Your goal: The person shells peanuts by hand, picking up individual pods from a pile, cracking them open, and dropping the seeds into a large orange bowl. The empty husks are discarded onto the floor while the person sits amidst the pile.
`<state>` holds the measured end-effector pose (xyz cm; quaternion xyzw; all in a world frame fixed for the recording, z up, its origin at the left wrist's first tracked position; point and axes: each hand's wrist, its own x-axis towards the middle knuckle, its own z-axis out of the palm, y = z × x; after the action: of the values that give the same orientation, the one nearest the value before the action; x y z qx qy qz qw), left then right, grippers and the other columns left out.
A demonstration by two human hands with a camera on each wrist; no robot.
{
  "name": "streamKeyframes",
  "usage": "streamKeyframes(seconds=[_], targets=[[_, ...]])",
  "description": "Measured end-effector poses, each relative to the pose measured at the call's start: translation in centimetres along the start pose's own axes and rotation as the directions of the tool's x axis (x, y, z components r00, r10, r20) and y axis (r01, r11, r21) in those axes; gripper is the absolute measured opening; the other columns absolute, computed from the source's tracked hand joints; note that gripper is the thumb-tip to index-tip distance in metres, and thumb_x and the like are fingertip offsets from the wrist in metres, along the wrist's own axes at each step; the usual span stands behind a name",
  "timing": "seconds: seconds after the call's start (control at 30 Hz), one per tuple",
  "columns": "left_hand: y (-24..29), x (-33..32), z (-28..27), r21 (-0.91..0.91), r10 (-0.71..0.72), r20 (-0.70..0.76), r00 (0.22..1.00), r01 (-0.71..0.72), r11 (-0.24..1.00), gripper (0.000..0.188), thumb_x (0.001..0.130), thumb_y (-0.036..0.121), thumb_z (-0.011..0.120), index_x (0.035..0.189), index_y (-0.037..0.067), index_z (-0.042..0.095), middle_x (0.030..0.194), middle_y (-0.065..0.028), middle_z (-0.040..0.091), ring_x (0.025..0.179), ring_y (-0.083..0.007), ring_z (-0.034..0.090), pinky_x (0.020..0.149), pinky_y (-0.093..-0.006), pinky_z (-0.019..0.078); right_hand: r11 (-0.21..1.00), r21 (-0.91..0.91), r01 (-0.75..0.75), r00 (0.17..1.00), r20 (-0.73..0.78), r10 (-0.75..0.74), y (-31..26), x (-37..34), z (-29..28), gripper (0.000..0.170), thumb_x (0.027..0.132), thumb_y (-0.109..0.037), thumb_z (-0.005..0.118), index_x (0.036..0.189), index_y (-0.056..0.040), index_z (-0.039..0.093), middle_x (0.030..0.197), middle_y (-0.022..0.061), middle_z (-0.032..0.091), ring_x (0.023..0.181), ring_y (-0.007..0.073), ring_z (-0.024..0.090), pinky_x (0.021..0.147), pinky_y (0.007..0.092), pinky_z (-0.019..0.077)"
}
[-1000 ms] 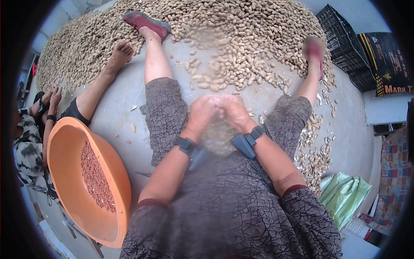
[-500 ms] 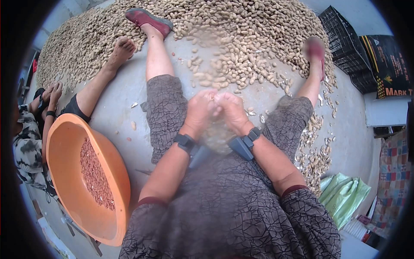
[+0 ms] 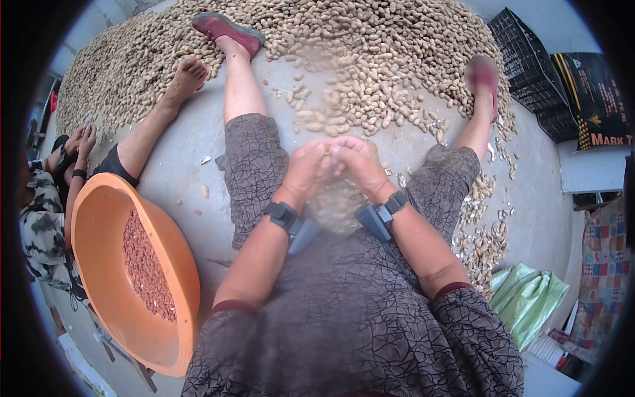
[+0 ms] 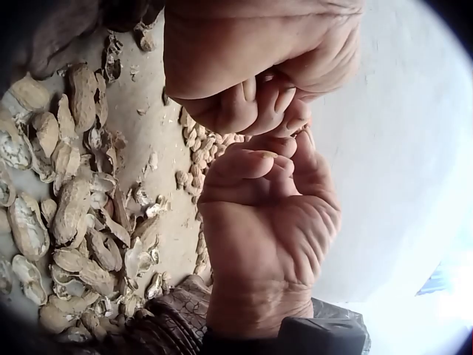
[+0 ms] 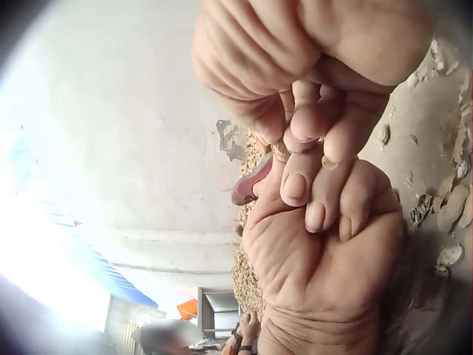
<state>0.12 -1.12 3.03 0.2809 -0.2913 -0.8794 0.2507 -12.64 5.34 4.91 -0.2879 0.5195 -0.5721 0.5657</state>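
Both hands meet in front of the lap in the head view, the left hand and the right hand touching at the fingertips. Between them the thumbs and forefingers pinch a small brown peanut, mostly covered by the fingers. In the right wrist view, the right hand is above, its fingers curled against the curled fingers of the left hand. The left wrist view has the left hand above and the right hand below. Whether the palms hold more is hidden.
A large heap of unshelled peanuts spreads beyond the feet. An orange basin with reddish kernels stands at left, beside another person. Shells lie by the right leg, near a green sack. A black crate stands back right.
The right hand has turned slightly and its fingers now reach further over the left fingertips. The hands remain together; the head view has shifted a little.
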Motion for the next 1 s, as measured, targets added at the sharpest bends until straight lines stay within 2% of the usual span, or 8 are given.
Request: streamKeyframes(seconds=[0.17,0.23,0.27,0.37,0.43,0.53,0.83,1.0], targets=[[-0.5,0.7,-0.8,0.160,-0.036,-0.152,0.988,0.060,0.985,0.024,0.095,0.023,0.044,0.093,0.002,0.056,0.065,0.0000,0.050,0.049,-0.0057,0.042,0.038,-0.0163,0.0283,0.874,-0.451,0.180,0.975,-0.032,-0.218,0.1,-0.3,0.3,0.016,0.084,-0.016,0.058,0.087,-0.0012,0.064,0.073,0.0050,0.066,0.062,0.0105,0.061,0.057,0.0217,0.0477],[-0.7,0.7,-0.8,0.175,-0.043,-0.161,0.986,0.072,0.982,0.024,0.095,0.023,0.044,0.089,0.004,0.056,0.067,-0.0010,0.051,0.049,-0.0063,0.043,0.037,-0.0163,0.0283,0.413,-0.837,0.358,0.869,0.136,-0.476,-0.1,-0.5,0.2,0.014,0.083,-0.014,0.059,0.084,-0.0004,0.064,0.071,0.0028,0.065,0.060,0.0100,0.060,0.056,0.0229,0.0474],[-1.1,1.0,-1.2,0.181,-0.037,-0.158,0.987,0.066,0.981,0.023,0.094,0.022,0.044,0.089,0.004,0.056,0.068,-0.0016,0.053,0.050,-0.0062,0.044,0.037,-0.0161,0.0289,0.413,-0.838,0.358,0.869,0.137,-0.475,0.0,-0.5,0.3,0.014,0.083,-0.014,0.059,0.084,-0.0004,0.064,0.071,0.0028,0.065,0.060,0.0100,0.060,0.056,0.0229,0.0474],[-1.2,1.1,-1.6,0.190,-0.035,-0.128,0.991,0.059,0.980,0.020,0.094,0.019,0.045,0.088,0.003,0.056,0.070,-0.0022,0.054,0.051,-0.0057,0.045,0.037,-0.0156,0.0302,0.516,-0.794,0.322,0.863,0.022,-0.504,1.0,-0.1,-0.1,0.015,0.076,-0.011,0.058,0.083,0.0003,0.065,0.066,0.0104,0.064,0.062,0.0142,0.063,0.057,0.0290,0.0481],[-1.1,1.0,-1.7,0.192,-0.038,-0.099,0.994,0.057,0.980,0.019,0.094,0.018,0.045,0.087,0.003,0.056,0.071,-0.0023,0.055,0.052,-0.0053,0.046,0.038,-0.0153,0.0309,0.816,-0.533,0.223,0.937,-0.112,-0.330,1.7,0.7,-0.9,0.014,0.076,-0.010,0.057,0.082,0.0012,0.064,0.068,0.0090,0.064,0.058,0.0144,0.060,0.055,0.0295,0.0468],[-1.0,0.9,-1.5,0.149,-0.029,-0.057,0.998,0.037,0.988,0.015,0.092,0.013,0.048,0.088,0.002,0.057,0.071,-0.0019,0.056,0.053,-0.0043,0.046,0.040,-0.0144,0.0315,0.904,-0.404,0.141,0.967,-0.138,-0.213,1.6,1.0,-1.8,0.012,0.077,-0.009,0.057,0.081,0.0006,0.064,0.069,0.0064,0.063,0.055,0.0117,0.056,0.052,0.0268,0.0454],[-0.6,0.3,-0.4,0.202,0.009,-0.062,0.998,0.003,0.979,0.009,0.089,0.009,0.055,0.092,0.002,0.058,0.074,-0.0016,0.059,0.057,-0.0029,0.048,0.044,-0.0138,0.0338,0.998,-0.067,0.006,0.994,-0.112,-0.014,0.7,0.4,-1.0,0.009,0.082,-0.009,0.059,0.082,0.0004,0.058,0.069,0.0036,0.061,0.057,0.0059,0.055,0.049,0.0190,0.0453],[-0.6,0.2,-0.5,0.160,0.008,-0.054,0.999,0.001,0.987,0.011,0.089,0.011,0.055,0.092,0.001,0.058,0.073,-0.0024,0.059,0.056,-0.0033,0.048,0.044,-0.0144,0.0343,0.991,-0.137,0.006,0.994,-0.110,-0.021,0.7,0.4,-0.9,0.011,0.081,-0.010,0.062,0.080,0.0010,0.058,0.068,0.0039,0.061,0.058,0.0065,0.055,0.050,0.0196,0.0450]])
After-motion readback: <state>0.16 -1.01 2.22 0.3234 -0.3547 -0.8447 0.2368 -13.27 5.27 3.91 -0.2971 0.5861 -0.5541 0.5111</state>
